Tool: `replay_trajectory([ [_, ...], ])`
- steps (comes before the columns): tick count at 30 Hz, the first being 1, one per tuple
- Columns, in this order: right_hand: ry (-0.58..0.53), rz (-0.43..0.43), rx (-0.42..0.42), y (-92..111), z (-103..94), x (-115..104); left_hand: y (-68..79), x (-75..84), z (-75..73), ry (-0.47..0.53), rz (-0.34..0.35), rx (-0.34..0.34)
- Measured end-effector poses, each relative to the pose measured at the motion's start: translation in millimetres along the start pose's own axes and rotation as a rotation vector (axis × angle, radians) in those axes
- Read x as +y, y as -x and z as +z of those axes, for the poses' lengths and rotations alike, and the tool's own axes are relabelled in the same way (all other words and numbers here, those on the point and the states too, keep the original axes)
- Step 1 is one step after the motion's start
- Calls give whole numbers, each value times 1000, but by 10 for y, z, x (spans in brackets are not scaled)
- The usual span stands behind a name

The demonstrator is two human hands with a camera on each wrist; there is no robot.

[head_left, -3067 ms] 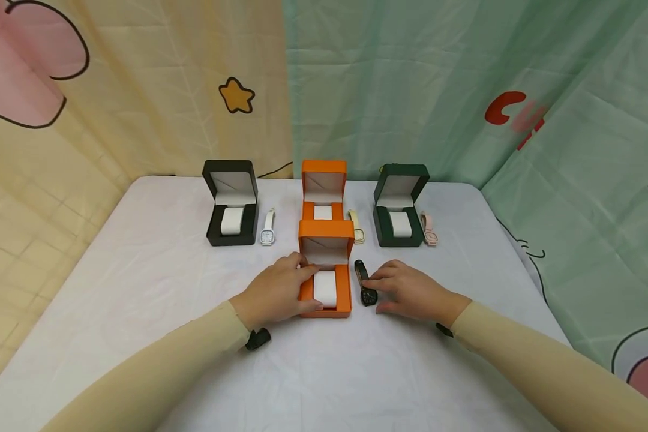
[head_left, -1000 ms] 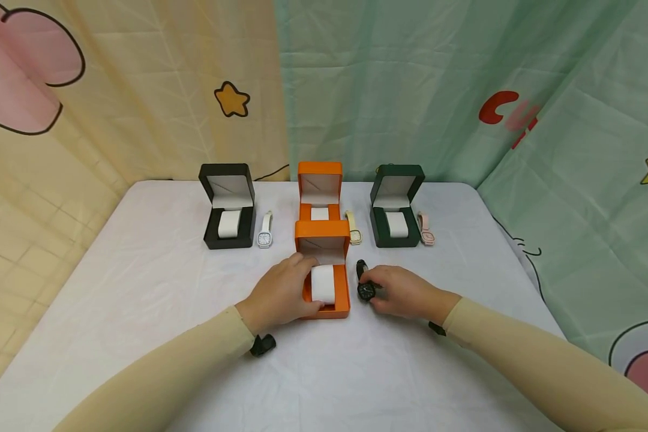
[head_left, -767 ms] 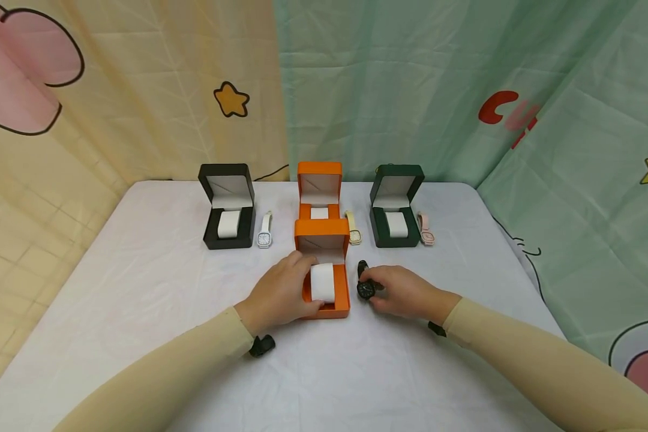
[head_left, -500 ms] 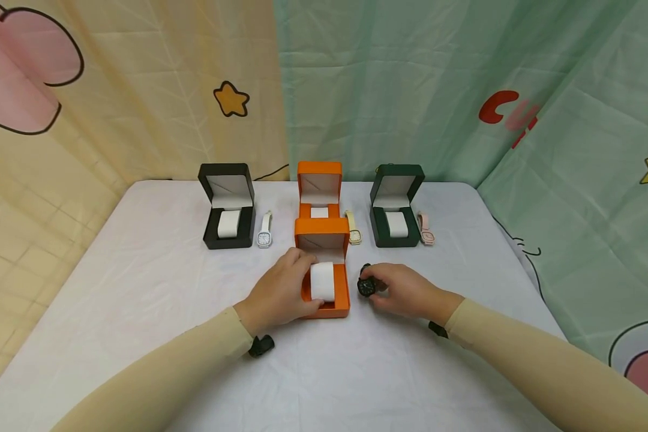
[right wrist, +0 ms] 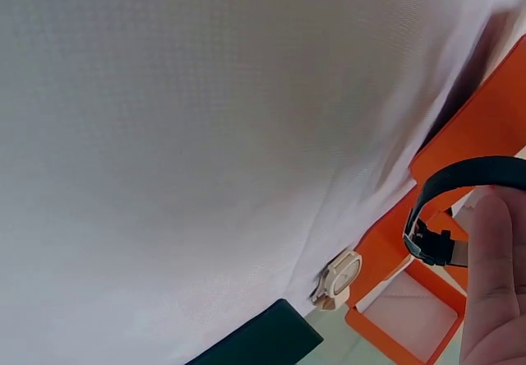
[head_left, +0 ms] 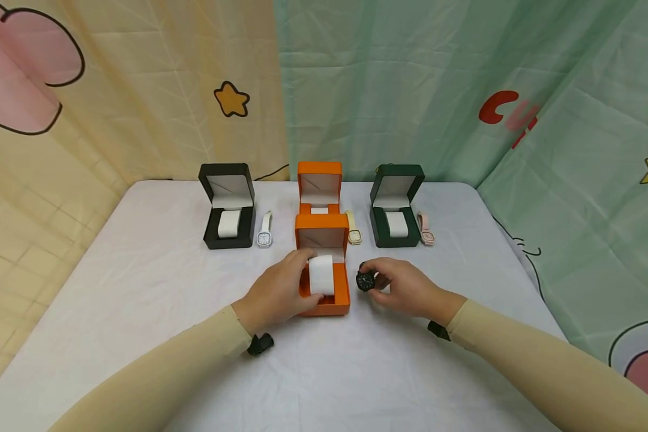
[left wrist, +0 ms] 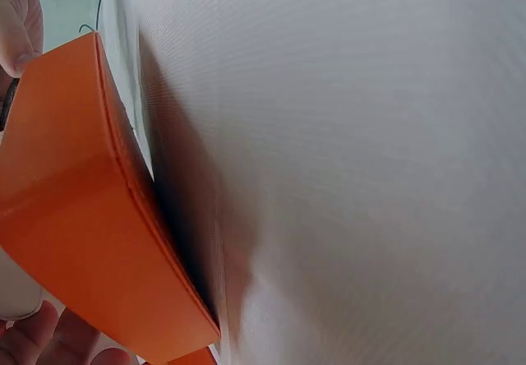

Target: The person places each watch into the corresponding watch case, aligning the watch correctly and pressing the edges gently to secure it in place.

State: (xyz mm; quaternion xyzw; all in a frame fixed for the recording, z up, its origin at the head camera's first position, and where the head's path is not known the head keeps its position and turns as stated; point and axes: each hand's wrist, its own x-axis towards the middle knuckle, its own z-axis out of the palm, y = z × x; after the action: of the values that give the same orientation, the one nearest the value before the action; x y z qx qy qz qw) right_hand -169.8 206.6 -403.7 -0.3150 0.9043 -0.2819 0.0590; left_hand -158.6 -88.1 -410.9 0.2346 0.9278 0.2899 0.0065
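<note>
In the head view my left hand point(head_left: 278, 286) pinches the white watch cushion point(head_left: 321, 276) between thumb and fingers, at the front orange watch box point(head_left: 341, 291), whose lid stands up. The cushion sits slightly high in the box. Just right of the box, my right hand point(head_left: 405, 285) holds a black wristwatch point(head_left: 365, 281) by thumb and fingers, dial facing me. The right wrist view shows its black strap point(right wrist: 472, 172) curving in a loop with a buckle. In the left wrist view the orange box wall point(left wrist: 90, 209) hides most of the cushion.
Behind stand a black box point(head_left: 229, 240), another orange box point(head_left: 320, 174) and a green box point(head_left: 398, 242), lids raised, white cushions inside. Beside them lie a white watch point(head_left: 264, 238), a yellowish watch point(head_left: 354, 235) and a pink watch point(head_left: 426, 236). Curtains point(head_left: 410, 90) hang behind the white-covered table point(head_left: 324, 372).
My right hand has gone from touching the black watch on the table to holding it, now slightly farther back. The cushion, with my left hand on it, has risen a little; the front box has shifted slightly.
</note>
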Motion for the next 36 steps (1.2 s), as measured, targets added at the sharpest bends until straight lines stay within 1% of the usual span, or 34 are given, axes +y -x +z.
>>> replay_trajectory([
  [6,-44,14,32,-3,-12,-55,-8,6,-31,10,-23,-17],
  [9,-58,21,51,-4,-12,-80,1,13,-53,17,-14,-21],
  [12,-65,20,73,2,-11,-108,24,46,-92,16,17,-19],
  [14,-65,3,96,13,-17,-133,43,73,-127,16,44,-13],
  [20,-67,-89,183,30,-75,-224,56,116,-247,9,140,47],
  [22,-72,-112,210,27,-103,-253,48,123,-289,1,161,61],
  [27,-91,-136,250,14,-170,-315,24,144,-402,-3,178,85],
  [36,-102,-188,330,-24,-323,-457,-57,213,-554,62,213,114],
])
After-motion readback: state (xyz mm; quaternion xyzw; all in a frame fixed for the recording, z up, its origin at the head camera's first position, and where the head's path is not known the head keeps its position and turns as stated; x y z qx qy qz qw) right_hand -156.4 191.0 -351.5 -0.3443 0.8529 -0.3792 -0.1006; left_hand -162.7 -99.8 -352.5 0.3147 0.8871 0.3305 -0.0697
